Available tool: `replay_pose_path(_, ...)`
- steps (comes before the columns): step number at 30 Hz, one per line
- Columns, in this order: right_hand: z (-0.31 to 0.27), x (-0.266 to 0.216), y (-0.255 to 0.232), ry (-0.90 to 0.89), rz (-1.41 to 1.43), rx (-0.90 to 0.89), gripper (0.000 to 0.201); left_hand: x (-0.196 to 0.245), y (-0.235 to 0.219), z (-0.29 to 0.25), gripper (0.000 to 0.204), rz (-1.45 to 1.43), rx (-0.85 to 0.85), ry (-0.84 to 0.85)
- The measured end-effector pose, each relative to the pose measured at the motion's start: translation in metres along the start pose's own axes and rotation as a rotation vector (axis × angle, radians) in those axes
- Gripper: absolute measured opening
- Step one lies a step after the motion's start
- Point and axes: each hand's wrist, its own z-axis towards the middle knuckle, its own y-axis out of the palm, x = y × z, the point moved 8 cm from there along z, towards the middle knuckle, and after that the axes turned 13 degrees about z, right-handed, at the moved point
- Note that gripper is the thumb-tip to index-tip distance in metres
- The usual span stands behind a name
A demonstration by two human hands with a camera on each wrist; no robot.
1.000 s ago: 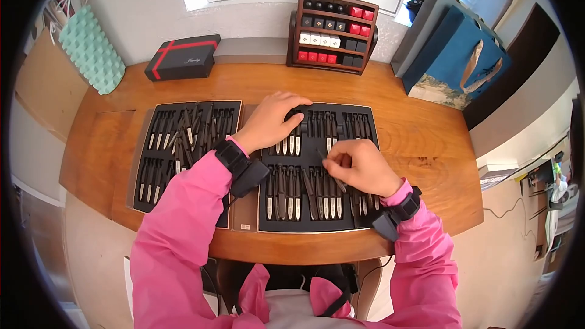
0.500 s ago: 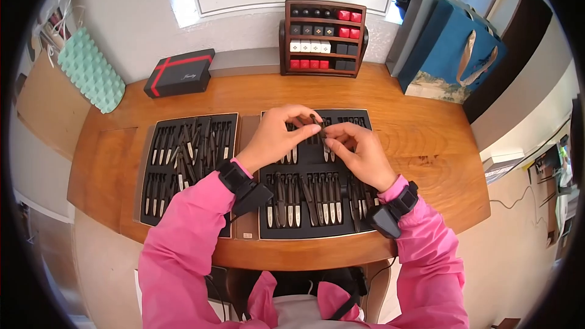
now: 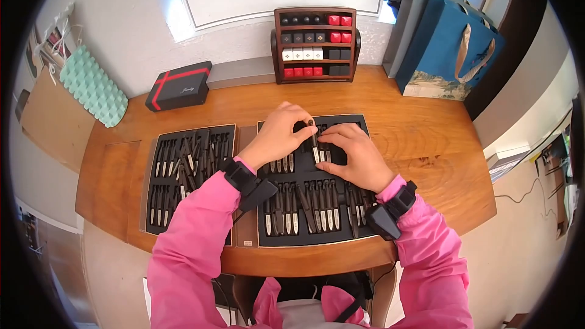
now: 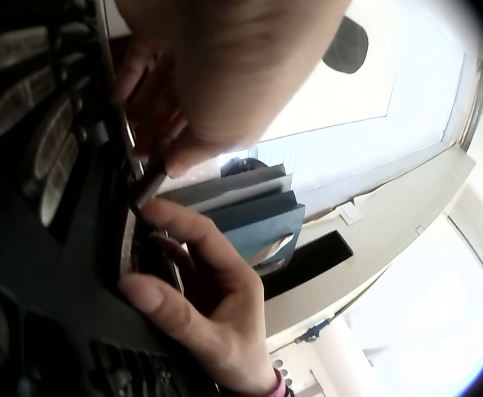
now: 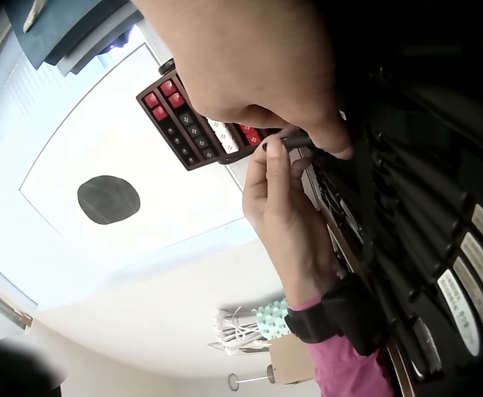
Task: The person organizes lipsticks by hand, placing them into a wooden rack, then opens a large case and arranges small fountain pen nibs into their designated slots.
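Observation:
In the head view my left hand point(image 3: 281, 131) pinches the upper end of a dark slim stick point(image 3: 314, 143) with a pale labelled lower end. It stands over the upper middle of the right black tray point(image 3: 304, 175). My right hand point(image 3: 358, 159) is just right of the stick, thumb and forefinger spread apart, their tips at its side. The left wrist view shows this right thumb point(image 4: 146, 294) and forefinger beside the stick. Seen from the right wrist, the left hand point(image 5: 284, 194) grips the dark end. Several similar sticks point(image 3: 282, 210) lie in the tray's slots.
A second black tray point(image 3: 167, 180) at left holds similar sticks, some heaped crosswise. Behind are a dark box with red ribbon point(image 3: 178, 85), a wooden rack point(image 3: 315, 44) of small red, black and white pieces, and a blue paper bag point(image 3: 448, 49). The wooden table point(image 3: 426, 158) extends rightward.
The right hand first reached low over the right tray, then met the left hand at a stick. Now its thumb and forefinger have spread while the left hand holds the stick's top.

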Motion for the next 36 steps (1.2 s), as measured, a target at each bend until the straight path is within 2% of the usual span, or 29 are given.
replay_pose_path(2, 0.000, 0.001, 0.001, -0.011, 0.000, 0.004, 0.043, 0.015, -0.007, 0.000, 0.014, 0.104, 0.217, 0.272)
replay_pose_path(6, 0.000, 0.002, -0.001, 0.039, 0.025, 0.025, 0.043, 0.007, 0.001, 0.003, 0.016, 0.073, 0.164, 0.237)
replay_pose_path(9, 0.001, -0.002, 0.000, -0.010, 0.029, 0.015, 0.041, 0.000, 0.002, 0.005, 0.015, 0.007, 0.194, 0.242)
replay_pose_path(17, 0.000, -0.004, 0.001, -0.030, 0.009, -0.009, 0.033, 0.001, 0.000, 0.004, 0.051, 0.090, 0.201, 0.206)
replay_pose_path(18, 0.000, -0.004, 0.002, -0.031, 0.008, -0.014, 0.033, 0.001, 0.000, 0.003, 0.051, 0.087, 0.204, 0.203)
replay_pose_path(20, 0.000, -0.004, 0.001, -0.038, 0.009, -0.008, 0.036, -0.009, 0.004, 0.005, 0.052, -0.019, 0.121, 0.062)
replay_pose_path(24, 0.000, -0.005, 0.001, -0.027, 0.017, 0.001, 0.038, -0.013, 0.008, 0.008, 0.054, 0.058, 0.156, 0.119)
replay_pose_path(30, 0.002, -0.008, 0.002, -0.037, 0.029, -0.010, 0.039, -0.015, 0.009, 0.018, 0.056, 0.003, 0.082, 0.115)
replay_pose_path(32, 0.003, -0.011, 0.002, -0.041, 0.050, -0.022, 0.039, -0.016, 0.010, 0.020, 0.057, -0.033, 0.016, 0.059)
replay_pose_path(36, 0.003, -0.014, 0.003, -0.093, 0.052, -0.054, 0.034, -0.020, 0.012, 0.018, 0.055, 0.039, 0.061, 0.104)
